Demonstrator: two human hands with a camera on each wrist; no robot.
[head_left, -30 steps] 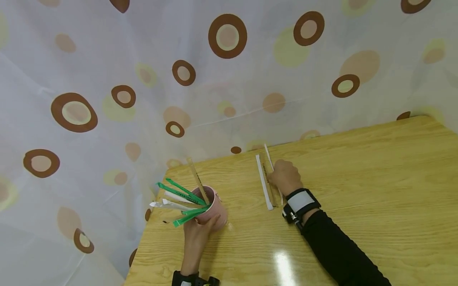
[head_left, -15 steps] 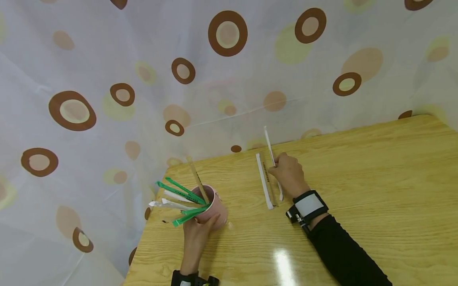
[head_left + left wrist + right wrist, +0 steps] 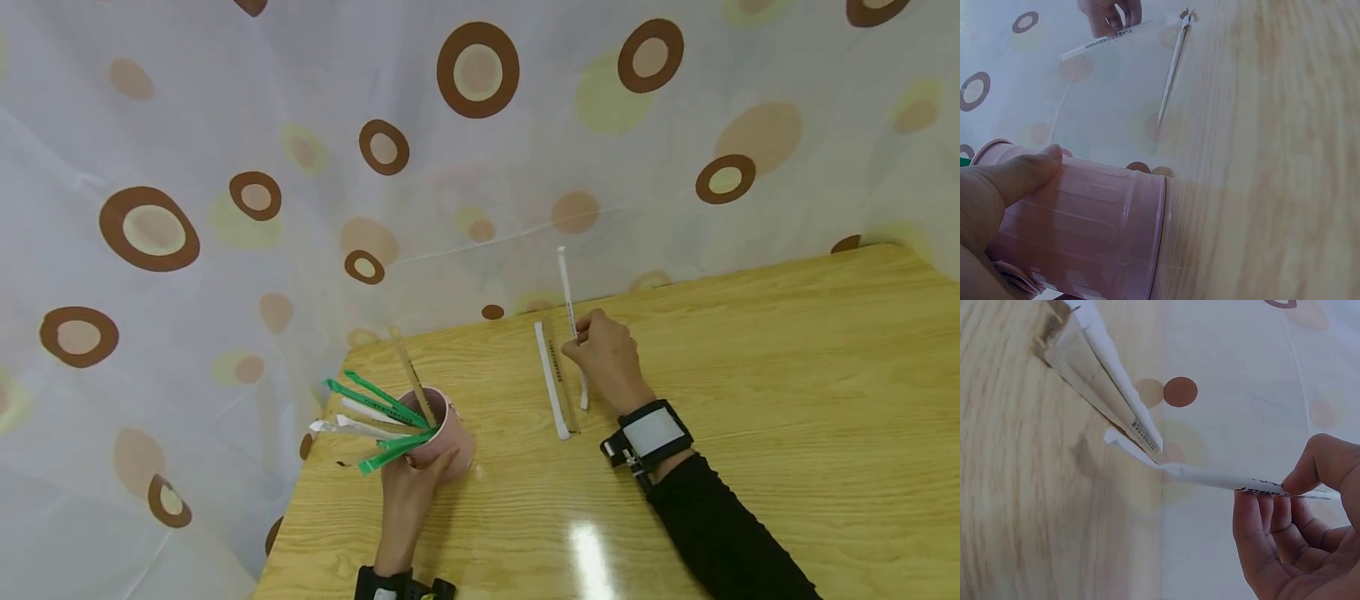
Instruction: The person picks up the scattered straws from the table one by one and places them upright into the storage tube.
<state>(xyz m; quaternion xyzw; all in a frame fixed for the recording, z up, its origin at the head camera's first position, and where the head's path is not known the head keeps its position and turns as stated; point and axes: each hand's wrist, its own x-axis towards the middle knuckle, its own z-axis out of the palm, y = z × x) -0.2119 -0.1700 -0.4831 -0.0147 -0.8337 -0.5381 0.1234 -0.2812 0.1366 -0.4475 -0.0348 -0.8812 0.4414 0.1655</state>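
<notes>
My right hand (image 3: 609, 358) pinches a white paper-wrapped straw (image 3: 1210, 478) between thumb and fingers, raised off the table and slanting in the head view. Just left of it lie a white wrapped straw (image 3: 551, 379) and a tan wrapped straw (image 3: 557, 367), side by side on the wood. At the left, my left hand (image 3: 408, 492) grips a pink metal cup (image 3: 1085, 212), its thumb along the side. The cup is tilted, and several wrapped straws, green (image 3: 382, 404), white and tan, stick out of its mouth. Their lower ends are hidden inside.
The wooden table (image 3: 750, 400) runs on to the right. Behind it hangs a pale curtain (image 3: 300, 125) with brown and yellow circles, meeting the table's back and left edges. A small dark mark shows by the straw ends at the far left.
My right hand has lifted the white straw from beside the other two, shifting slightly up and to the right in the head view. My left hand and the cup stay in place.
</notes>
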